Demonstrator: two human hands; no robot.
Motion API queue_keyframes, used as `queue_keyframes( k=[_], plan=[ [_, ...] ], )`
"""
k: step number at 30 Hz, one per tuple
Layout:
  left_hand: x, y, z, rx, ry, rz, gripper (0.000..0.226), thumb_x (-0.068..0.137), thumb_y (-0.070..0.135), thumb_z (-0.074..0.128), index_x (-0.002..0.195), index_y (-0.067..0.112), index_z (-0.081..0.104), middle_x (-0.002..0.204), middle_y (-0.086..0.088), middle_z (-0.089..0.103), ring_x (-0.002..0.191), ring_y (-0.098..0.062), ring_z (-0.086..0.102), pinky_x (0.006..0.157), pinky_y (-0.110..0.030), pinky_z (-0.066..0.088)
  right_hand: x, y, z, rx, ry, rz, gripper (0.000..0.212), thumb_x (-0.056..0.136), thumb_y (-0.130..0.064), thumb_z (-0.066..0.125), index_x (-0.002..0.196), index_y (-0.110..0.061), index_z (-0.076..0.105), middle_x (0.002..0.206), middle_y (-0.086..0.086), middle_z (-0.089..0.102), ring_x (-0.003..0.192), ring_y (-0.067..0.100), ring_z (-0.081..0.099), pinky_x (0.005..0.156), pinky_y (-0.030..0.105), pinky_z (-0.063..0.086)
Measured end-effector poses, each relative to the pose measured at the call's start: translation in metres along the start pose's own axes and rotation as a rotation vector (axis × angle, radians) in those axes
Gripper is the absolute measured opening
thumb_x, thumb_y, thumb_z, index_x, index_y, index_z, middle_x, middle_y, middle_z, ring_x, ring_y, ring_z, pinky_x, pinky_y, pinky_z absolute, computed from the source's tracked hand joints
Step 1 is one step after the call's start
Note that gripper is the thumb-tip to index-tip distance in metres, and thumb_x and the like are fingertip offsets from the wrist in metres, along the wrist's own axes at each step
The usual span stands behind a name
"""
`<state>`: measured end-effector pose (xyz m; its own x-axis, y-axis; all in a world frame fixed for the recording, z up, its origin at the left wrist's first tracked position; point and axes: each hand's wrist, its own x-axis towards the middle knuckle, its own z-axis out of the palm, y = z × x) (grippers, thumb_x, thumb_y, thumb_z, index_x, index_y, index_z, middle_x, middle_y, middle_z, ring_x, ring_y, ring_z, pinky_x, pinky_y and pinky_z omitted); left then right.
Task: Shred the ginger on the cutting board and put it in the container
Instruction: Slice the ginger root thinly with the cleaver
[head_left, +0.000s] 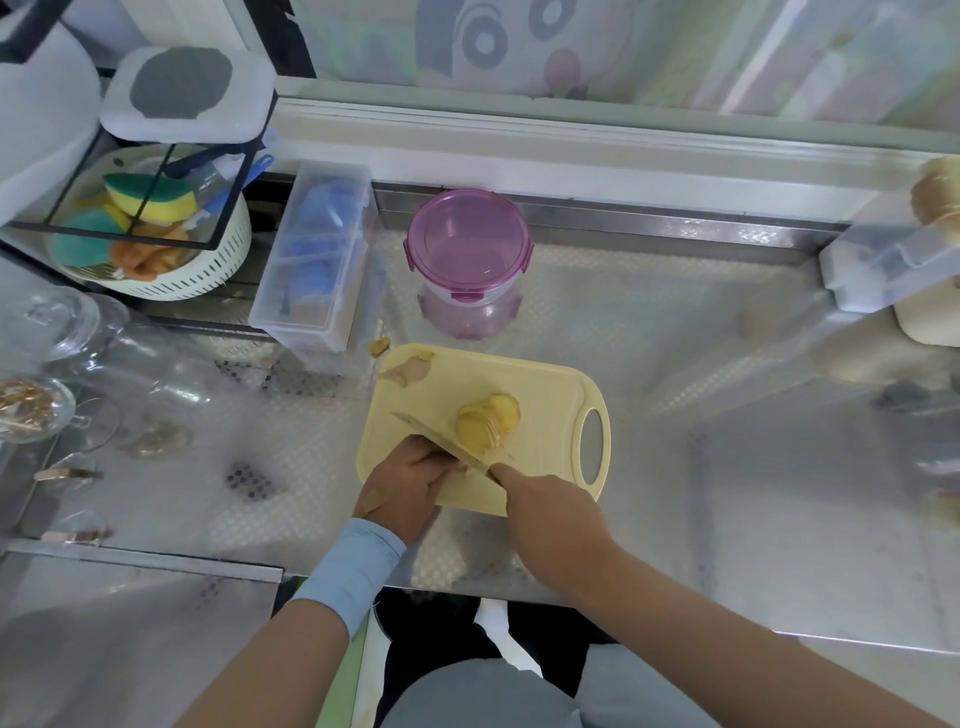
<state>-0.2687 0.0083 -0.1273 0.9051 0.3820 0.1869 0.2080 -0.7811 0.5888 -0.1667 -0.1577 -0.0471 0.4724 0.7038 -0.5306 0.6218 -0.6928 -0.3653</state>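
A stack of yellow ginger slices lies in the middle of the pale yellow cutting board. My right hand grips the handle of a knife. Its blade slants up and left, just in front of the slices. My left hand rests on the board's near left corner on my side of the blade, fingers bent toward it and their tips hidden. A round clear container with a purple clip lid stands closed behind the board. Ginger peel scraps lie at the board's far left corner.
A clear box of blue items stands left of the container. A white basket of sponges sits under a wire rack at far left. Glassware crowds the left counter. A white box is at right. The counter edge runs close to my body.
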Motion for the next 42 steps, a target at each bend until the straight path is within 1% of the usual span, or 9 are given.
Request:
queue_keyframes(
  k=[4,12,17,20,32,35,37,40,42],
  plan=[
    [0.0,-0.001,0.002,0.011,0.019,0.014,0.027,0.084,0.023,0.053,0.082,0.011,0.077,0.09,-0.008,0.069,0.092,-0.013,0.051,0.083,-0.015,0.038,0.0,-0.002,-0.001,0.018,-0.002,0.007,0.06,0.09,0.001,0.041,0.143,-0.028,0.04,0.08,0.004,0.052,0.069,0.027,0.05,0.059,0.034,0.037],
    [0.001,-0.004,0.003,0.019,0.016,0.041,0.027,0.084,0.023,0.052,0.082,0.011,0.076,0.091,-0.008,0.069,0.093,-0.014,0.051,0.08,-0.02,0.04,-0.003,-0.006,-0.004,0.022,-0.009,0.029,0.063,0.088,0.005,0.043,0.143,-0.026,0.04,0.074,0.0,0.043,0.069,0.027,0.048,0.061,0.035,0.04],
    [0.0,-0.007,0.004,0.03,-0.014,0.029,0.027,0.086,0.025,0.052,0.085,0.013,0.076,0.093,-0.006,0.068,0.092,-0.015,0.051,0.078,-0.022,0.042,-0.002,-0.006,-0.006,0.024,-0.018,0.035,0.065,0.088,0.006,0.043,0.144,-0.026,0.041,0.077,0.001,0.046,0.071,0.028,0.05,0.062,0.035,0.041],
    [0.001,-0.009,0.004,0.038,-0.029,0.021,0.027,0.086,0.025,0.052,0.085,0.013,0.076,0.093,-0.007,0.069,0.092,-0.015,0.051,0.078,-0.02,0.041,-0.001,-0.006,-0.008,0.021,-0.023,0.028,0.066,0.088,0.006,0.043,0.146,-0.026,0.04,0.082,0.002,0.048,0.073,0.028,0.05,0.062,0.035,0.041],
    [0.0,-0.01,0.005,-0.012,-0.047,-0.032,0.024,0.085,0.026,0.054,0.086,0.016,0.076,0.093,-0.002,0.068,0.093,-0.014,0.053,0.081,-0.018,0.04,0.008,-0.008,-0.007,0.069,-0.034,0.025,0.064,0.089,0.006,0.037,0.144,-0.024,0.044,0.085,0.004,0.05,0.075,0.029,0.05,0.063,0.034,0.039],
    [0.0,-0.01,0.005,-0.027,-0.041,-0.04,0.023,0.085,0.027,0.055,0.086,0.017,0.076,0.093,-0.001,0.068,0.093,-0.014,0.054,0.081,-0.021,0.043,0.007,-0.006,-0.008,0.07,-0.055,0.017,0.066,0.088,0.007,0.039,0.147,-0.024,0.042,0.087,0.004,0.05,0.077,0.028,0.051,0.065,0.035,0.041],
    [0.0,-0.009,0.005,-0.022,-0.029,-0.025,0.024,0.085,0.027,0.055,0.085,0.015,0.076,0.093,-0.002,0.068,0.093,-0.013,0.053,0.083,-0.019,0.042,0.005,-0.005,-0.009,0.067,-0.061,0.015,0.066,0.088,0.008,0.039,0.147,-0.023,0.041,0.088,0.005,0.051,0.078,0.028,0.051,0.066,0.036,0.043],
    [0.001,-0.006,0.003,-0.038,-0.025,-0.03,0.025,0.086,0.026,0.054,0.086,0.014,0.077,0.094,-0.003,0.069,0.094,-0.013,0.053,0.086,-0.013,0.038,0.011,-0.007,-0.008,0.065,-0.063,0.018,0.064,0.087,0.008,0.039,0.144,-0.021,0.044,0.082,0.004,0.048,0.075,0.028,0.052,0.063,0.035,0.041],
    [0.001,-0.006,0.002,-0.044,-0.028,-0.02,0.026,0.088,0.026,0.054,0.088,0.014,0.077,0.096,-0.004,0.069,0.095,-0.014,0.054,0.089,-0.012,0.036,0.017,-0.009,-0.008,0.062,-0.075,0.02,0.062,0.086,0.008,0.039,0.141,-0.02,0.046,0.076,0.001,0.045,0.07,0.027,0.052,0.058,0.033,0.039]
  ],
)
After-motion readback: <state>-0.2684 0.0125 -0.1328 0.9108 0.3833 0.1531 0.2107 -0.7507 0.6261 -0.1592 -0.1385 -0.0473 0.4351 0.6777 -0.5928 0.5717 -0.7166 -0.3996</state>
